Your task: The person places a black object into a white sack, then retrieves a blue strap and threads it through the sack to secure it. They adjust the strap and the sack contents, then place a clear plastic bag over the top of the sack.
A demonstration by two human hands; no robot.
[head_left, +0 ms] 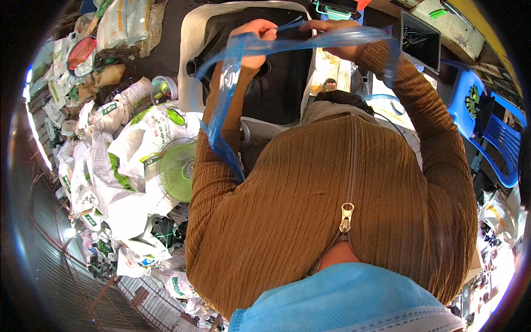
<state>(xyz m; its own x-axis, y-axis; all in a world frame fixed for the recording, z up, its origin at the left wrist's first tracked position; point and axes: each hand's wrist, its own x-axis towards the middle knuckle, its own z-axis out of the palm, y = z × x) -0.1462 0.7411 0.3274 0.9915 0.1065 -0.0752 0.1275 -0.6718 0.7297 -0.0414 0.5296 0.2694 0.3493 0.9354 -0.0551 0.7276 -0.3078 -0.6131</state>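
A long, shiny blue plastic strip hangs in a loose loop between my raised hands. My left hand is closed round it at the upper middle, and a length trails down along my left forearm. To the right, my right hand has its fingers pointing left and pinched at the strip's thin end between the hands. Another stretch of the strip passes in front of my right wrist and is blurred. Behind my hands is a large black moulded plastic piece with a pale surround.
White printed sacks pile up on the left, beside a round green fan grille and a clear tub. A blue plastic chair stands at the right. Farther back are a black bin and a red basket.
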